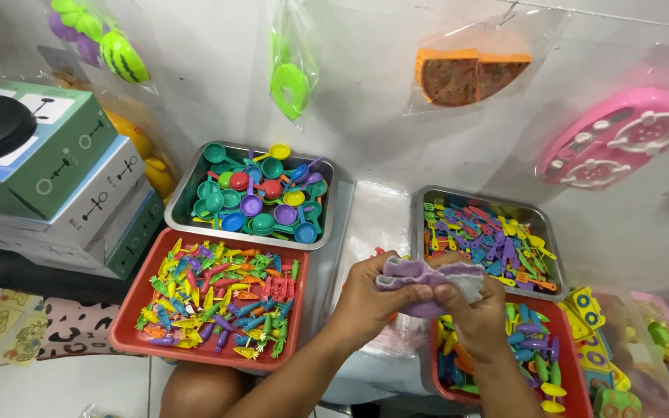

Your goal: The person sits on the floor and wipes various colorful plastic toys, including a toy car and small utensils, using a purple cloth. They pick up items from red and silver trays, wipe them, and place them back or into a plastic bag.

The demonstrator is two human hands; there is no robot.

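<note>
We grip purple cloth (427,280) two-handed: left hand (369,298) and right hand (478,313) fingers pinched shut on its ends. Cloth's long axis runs left-right between fists, above red tray (574,371) of small toys, both hands equally near.

Two bare forearms are seen from above, reaching up from the bottom edge and angled toward each other. The left hand (367,298) is curled, its thumb laid across the top and its fingers tucked underneath. The right hand (475,313) is held just beside it, with the back of the hand turned up and the wrist bent slightly inward. The fingertips of both hands are brought together at the middle and closed in a pinch. Part of a bare knee is seen beneath the left forearm.
</note>
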